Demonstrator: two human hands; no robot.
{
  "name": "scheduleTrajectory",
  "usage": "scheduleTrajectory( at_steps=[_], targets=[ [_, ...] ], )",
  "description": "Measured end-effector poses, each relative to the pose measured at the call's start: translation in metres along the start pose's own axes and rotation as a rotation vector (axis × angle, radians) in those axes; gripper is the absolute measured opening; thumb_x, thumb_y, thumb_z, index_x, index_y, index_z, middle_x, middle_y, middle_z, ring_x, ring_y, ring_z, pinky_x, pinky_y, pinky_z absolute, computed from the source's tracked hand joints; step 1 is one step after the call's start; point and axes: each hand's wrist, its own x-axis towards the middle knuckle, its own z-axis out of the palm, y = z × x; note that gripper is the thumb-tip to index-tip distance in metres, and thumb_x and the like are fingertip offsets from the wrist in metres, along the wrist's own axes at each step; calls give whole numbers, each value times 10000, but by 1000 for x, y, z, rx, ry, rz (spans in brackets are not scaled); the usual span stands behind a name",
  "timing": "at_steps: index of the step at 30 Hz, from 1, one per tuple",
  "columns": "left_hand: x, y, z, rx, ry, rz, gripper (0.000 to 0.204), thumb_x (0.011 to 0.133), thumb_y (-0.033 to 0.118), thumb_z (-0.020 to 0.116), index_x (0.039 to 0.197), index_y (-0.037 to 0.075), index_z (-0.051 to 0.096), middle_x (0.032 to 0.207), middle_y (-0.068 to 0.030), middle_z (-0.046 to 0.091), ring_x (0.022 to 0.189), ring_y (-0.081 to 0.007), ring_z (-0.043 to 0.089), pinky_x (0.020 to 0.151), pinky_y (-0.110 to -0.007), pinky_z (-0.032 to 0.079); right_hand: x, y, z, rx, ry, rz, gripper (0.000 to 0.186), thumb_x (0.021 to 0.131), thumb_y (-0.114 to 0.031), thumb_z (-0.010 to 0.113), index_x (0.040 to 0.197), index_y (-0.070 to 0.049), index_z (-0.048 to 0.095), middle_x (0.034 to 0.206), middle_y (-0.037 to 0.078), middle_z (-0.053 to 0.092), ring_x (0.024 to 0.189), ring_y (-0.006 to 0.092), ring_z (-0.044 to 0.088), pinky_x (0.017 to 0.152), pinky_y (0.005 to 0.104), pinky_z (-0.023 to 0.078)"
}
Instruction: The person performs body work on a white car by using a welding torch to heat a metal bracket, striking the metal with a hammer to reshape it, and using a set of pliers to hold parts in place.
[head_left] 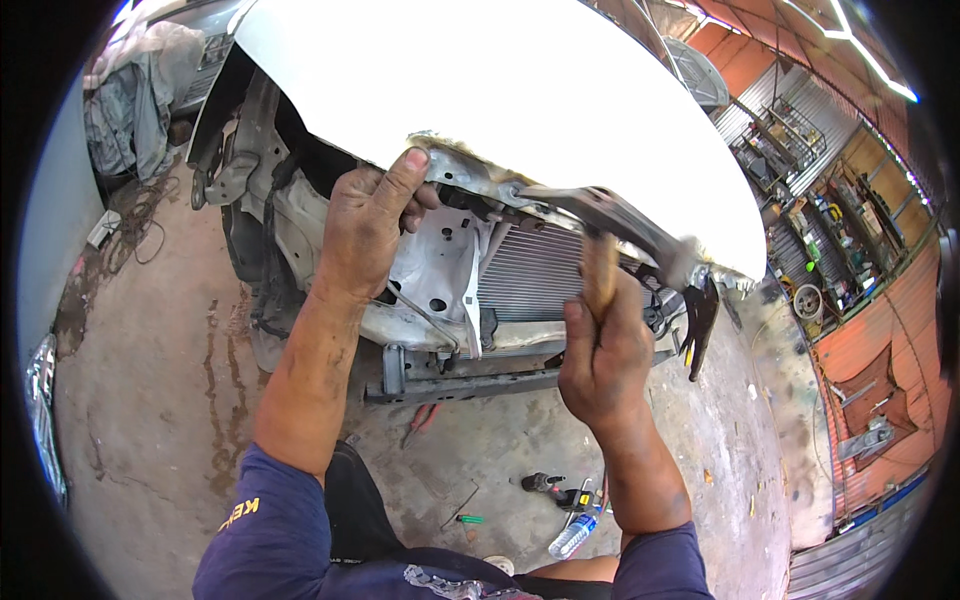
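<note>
Hammer, right of the frame's centre, sits in my right hand, fingers closed round its wooden handle, the blurred dark metal head slanting along the rough edge of the smooth white hood. My left hand, upper left of centre, pinches that edge.

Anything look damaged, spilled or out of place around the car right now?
The white metal car panel's lower edge looks browned and rough beside the left hand. Dark streaks, possibly spilled liquid, mark the grey concrete floor at left. Red-handled pliers and a clear plastic bottle lie loose on it.
</note>
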Motion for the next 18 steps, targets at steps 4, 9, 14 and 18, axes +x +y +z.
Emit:
scheduleTrajectory(
  at_steps=[4,9,14,18],
  targets=[
    [0,-3,1,-6,-24,18,480,1046,474,761,768,83,774,687,-17,694,623,-63,565,568,-226,438,1,1,-1,-99,-64,-31,300,1071,-39,606,1355,23,532,884,249,711,727,424,737,641,452,558],
    [0,-3,-1,-3,-28,4,467,1058,446,754,778,74,779,693,-17,700,629,-60,571,578,-224,440,7,-6,-5,-91,71,-213,327,1065,-56,621,1368,29,532,892,254,723,776,442,757,684,438,576],
    [1,-2,-2,9,-22,4,459,1060,429,758,783,63,778,698,-27,703,631,-65,574,580,-226,440,24,-27,-15,-208,-312,168,167,1063,-17,603,1212,49,568,1074,239,720,840,313,753,746,394,595],
    [1,-4,3,-84,-43,-11,446,1058,423,761,797,62,780,708,-30,708,637,-67,579,582,-228,442,21,-16,-15,-108,-11,-288,202,1041,-8,632,1232,19,569,903,247,698,752,411,728,671,453,570]
  ],
)
